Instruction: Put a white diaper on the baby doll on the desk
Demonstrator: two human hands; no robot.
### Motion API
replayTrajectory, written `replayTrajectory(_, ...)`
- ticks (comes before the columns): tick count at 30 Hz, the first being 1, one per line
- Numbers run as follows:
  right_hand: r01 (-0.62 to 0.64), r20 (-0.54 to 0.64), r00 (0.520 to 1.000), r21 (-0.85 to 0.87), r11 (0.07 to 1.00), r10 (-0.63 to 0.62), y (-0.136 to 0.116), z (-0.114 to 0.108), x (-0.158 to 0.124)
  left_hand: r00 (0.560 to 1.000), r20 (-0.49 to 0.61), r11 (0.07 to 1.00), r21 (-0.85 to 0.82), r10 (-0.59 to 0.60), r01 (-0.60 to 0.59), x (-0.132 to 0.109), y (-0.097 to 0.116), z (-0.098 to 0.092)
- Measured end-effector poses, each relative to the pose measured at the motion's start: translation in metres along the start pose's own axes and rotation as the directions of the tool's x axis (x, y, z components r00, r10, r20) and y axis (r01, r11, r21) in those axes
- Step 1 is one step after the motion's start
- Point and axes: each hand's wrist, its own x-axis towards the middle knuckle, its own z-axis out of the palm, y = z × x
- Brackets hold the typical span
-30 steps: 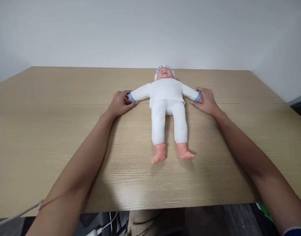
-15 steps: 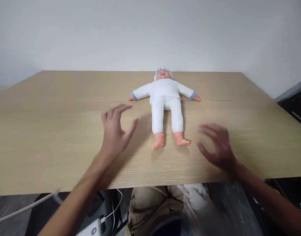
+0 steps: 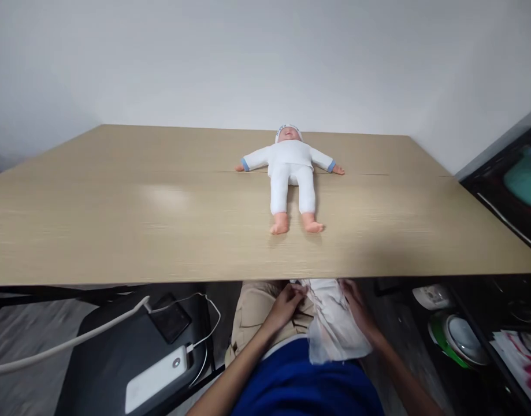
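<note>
A baby doll (image 3: 291, 153) in a white outfit with blue cuffs and a printed cap lies on its back on the wooden table (image 3: 161, 231), arms spread, feet toward me. Below the table's front edge, a crumpled whitish cloth (image 3: 332, 323) rests on my lap. My left hand (image 3: 286, 303) is closed at the cloth's left edge, its fingertips on it. My right hand (image 3: 354, 297) lies along the cloth's right side, gripping it; the table edge partly hides its fingers.
On a black chair (image 3: 104, 346) at the lower left lie a white power bank (image 3: 156, 378), a dark phone (image 3: 170, 319) and cables. Dark shelving (image 3: 468, 300) at the right holds a green-rimmed container (image 3: 458, 341) and papers. A white wall stands behind the table.
Both hands have moved down from above the table to the cloth on my lap and closed on it. The view has tilted downward; the doll keeps its pose.
</note>
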Motion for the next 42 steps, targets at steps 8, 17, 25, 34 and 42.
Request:
replayTrajectory(8, -0.199, 0.3, 0.937, 0.03, 0.98, 0.181, -0.038, -0.016, -0.019, 0.982, 0.139, 0.991, -0.029, -0.124, 0.129, -0.026, 0.026, 0.042)
replayTrajectory(17, 0.087, 0.504, 0.851, 0.141, 0.986, -0.147, -0.151, -0.061, -0.113, 0.991, 0.129, 0.998, 0.056, 0.026, -0.033, -0.155, 0.081, 0.004)
replayTrajectory(25, 0.027, 0.174, 0.98, 0.348, 0.937, -0.093, -0.181, 0.026, -0.028, 0.999, -0.045, 0.991, -0.135, -0.004, -0.002, -0.083, 0.104, -0.014)
replayTrajectory(34, 0.292, -0.026, 0.956, 0.149, 0.945, -0.291, -0.149, 0.024, 0.018, 0.996, -0.088, 0.988, -0.153, -0.012, -0.002, -0.069, 0.085, -0.026)
replayTrajectory(42, 0.418, -0.245, 0.886, 0.056, 0.907, -0.394, -0.144, 0.012, 0.02, 0.984, -0.169, 0.988, -0.15, -0.057, 0.031, -0.067, 0.074, -0.019)
